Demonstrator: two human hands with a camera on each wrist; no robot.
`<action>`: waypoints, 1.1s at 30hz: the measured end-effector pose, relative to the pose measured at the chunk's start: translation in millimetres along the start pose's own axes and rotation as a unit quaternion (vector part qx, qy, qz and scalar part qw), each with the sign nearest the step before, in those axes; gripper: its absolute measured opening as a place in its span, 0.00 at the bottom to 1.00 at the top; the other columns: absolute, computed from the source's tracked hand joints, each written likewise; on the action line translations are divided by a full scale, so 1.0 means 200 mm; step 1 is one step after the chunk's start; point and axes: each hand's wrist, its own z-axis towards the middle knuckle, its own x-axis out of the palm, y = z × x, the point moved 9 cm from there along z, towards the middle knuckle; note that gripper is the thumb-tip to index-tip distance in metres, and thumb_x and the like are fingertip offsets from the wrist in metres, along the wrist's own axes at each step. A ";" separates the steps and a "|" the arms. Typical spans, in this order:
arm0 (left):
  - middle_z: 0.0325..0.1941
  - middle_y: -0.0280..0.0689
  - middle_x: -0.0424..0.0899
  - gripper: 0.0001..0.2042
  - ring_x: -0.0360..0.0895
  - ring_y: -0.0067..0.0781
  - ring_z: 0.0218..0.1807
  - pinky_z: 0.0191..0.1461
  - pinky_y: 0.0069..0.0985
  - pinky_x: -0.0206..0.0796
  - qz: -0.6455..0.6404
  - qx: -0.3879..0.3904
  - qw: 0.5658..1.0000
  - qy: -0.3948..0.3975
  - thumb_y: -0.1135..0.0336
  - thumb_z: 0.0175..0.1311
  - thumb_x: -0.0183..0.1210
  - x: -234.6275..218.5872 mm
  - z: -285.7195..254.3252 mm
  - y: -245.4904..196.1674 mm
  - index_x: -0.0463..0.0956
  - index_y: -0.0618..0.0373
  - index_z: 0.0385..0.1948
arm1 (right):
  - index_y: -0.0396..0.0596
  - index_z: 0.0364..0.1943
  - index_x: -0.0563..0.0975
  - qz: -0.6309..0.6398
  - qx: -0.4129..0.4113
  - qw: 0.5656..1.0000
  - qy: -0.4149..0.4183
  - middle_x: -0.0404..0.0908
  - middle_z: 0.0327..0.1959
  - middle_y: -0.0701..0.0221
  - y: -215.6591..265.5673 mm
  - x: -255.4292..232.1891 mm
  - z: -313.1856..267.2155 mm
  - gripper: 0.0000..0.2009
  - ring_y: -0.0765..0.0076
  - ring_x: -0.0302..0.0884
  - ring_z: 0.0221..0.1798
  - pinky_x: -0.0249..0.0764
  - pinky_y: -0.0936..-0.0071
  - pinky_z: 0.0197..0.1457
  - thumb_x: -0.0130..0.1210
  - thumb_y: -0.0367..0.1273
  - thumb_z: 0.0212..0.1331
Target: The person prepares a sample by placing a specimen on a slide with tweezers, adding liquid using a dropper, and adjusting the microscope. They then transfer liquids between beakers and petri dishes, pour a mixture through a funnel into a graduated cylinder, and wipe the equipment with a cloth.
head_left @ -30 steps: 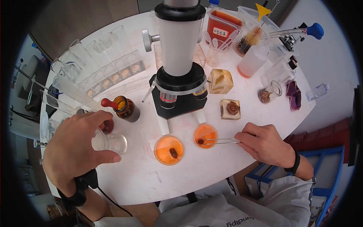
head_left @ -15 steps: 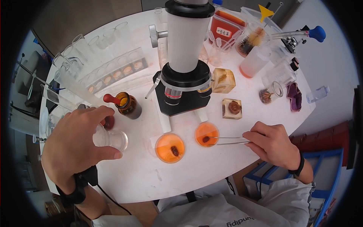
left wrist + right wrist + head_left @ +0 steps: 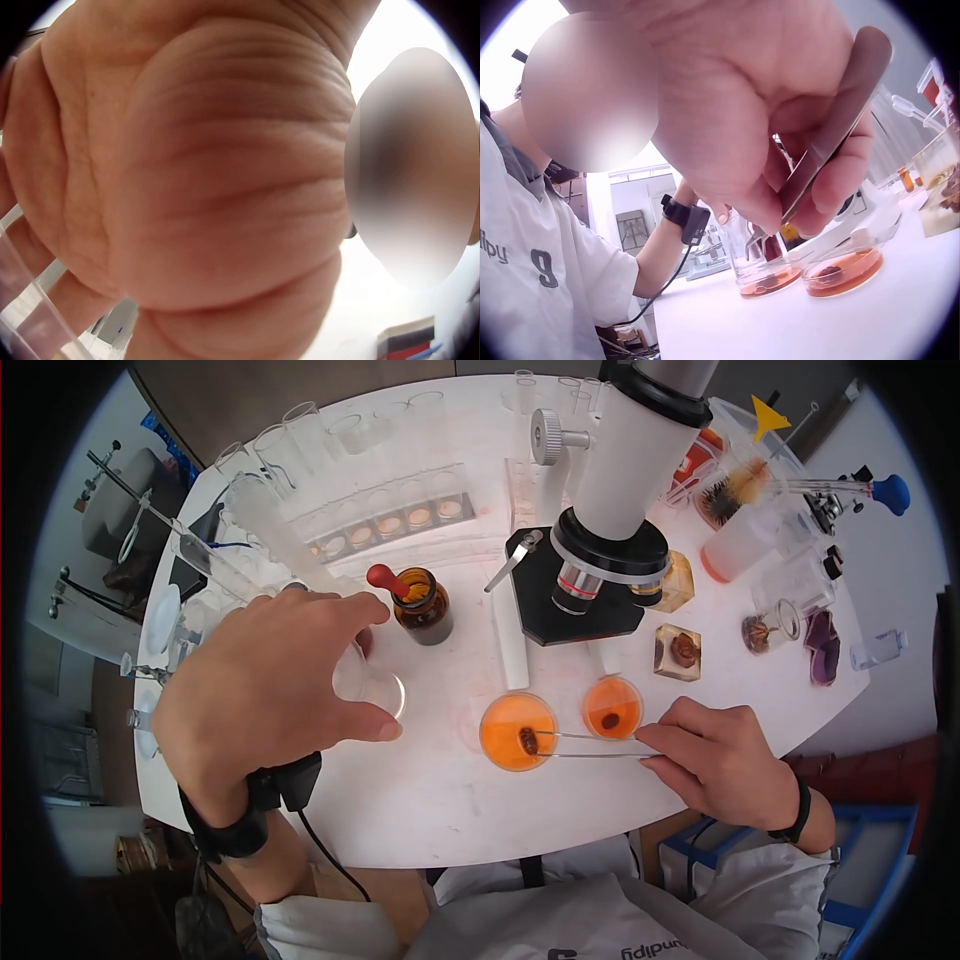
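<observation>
My right hand pinches metal tweezers, whose spread tips lie either side of a ridged brown specimen. That specimen sits in the left of two shallow petri dishes of orange liquid. Just right of it, a smaller dish has a darker, rounder specimen in it. On the left my left hand holds a clear glass beaker, thumb on the near side and fingers on the far side. Palm and thumb base fill the left wrist view, hiding most of the glass.
A microscope stands behind the dishes. Near my left fingers is a brown dropper bottle with a red bulb. Two clear specimen blocks, one in front, flank the microscope's right side. A tube rack and glassware stand at the back left.
The tweezers have moved left from the smaller dish to the larger one; the dark specimen remains in the smaller dish. The head view has turned left. My left hand stays at the beaker.
</observation>
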 end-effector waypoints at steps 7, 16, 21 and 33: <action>0.47 0.45 0.86 0.31 0.79 0.49 0.57 0.61 0.38 0.70 -0.003 -0.002 1.000 0.003 0.56 0.50 0.75 0.00 0.00 0.01 0.79 0.59 0.57 | 0.45 0.43 0.83 -0.038 0.021 0.998 0.051 0.78 0.33 0.70 0.06 0.03 0.06 0.12 0.63 0.78 0.25 0.73 0.67 0.25 0.70 0.29 0.54; 0.49 0.45 0.86 0.33 0.79 0.48 0.59 0.63 0.38 0.70 -0.003 0.006 1.000 -0.006 0.55 0.50 0.75 0.01 0.00 0.02 0.78 0.60 0.59 | 0.46 0.40 0.82 -0.078 0.025 0.995 0.063 0.77 0.33 0.72 0.06 0.06 0.07 0.12 0.64 0.79 0.26 0.74 0.67 0.26 0.70 0.30 0.52; 0.50 0.44 0.87 0.34 0.80 0.47 0.57 0.63 0.37 0.69 -0.002 -0.002 1.000 0.005 0.55 0.49 0.75 0.01 0.00 0.01 0.79 0.60 0.59 | 0.44 0.40 0.80 -0.075 -0.009 0.997 0.027 0.74 0.34 0.70 0.07 0.06 0.08 0.09 0.66 0.81 0.25 0.74 0.66 0.24 0.63 0.28 0.54; 0.47 0.42 0.87 0.35 0.80 0.47 0.55 0.60 0.35 0.71 -0.010 -0.029 0.999 -0.011 0.55 0.46 0.78 -0.02 -0.02 -0.01 0.79 0.58 0.59 | 0.44 0.41 0.82 -0.032 0.015 0.999 0.000 0.77 0.35 0.69 0.00 -0.08 0.00 0.13 0.63 0.80 0.27 0.75 0.66 0.27 0.70 0.29 0.52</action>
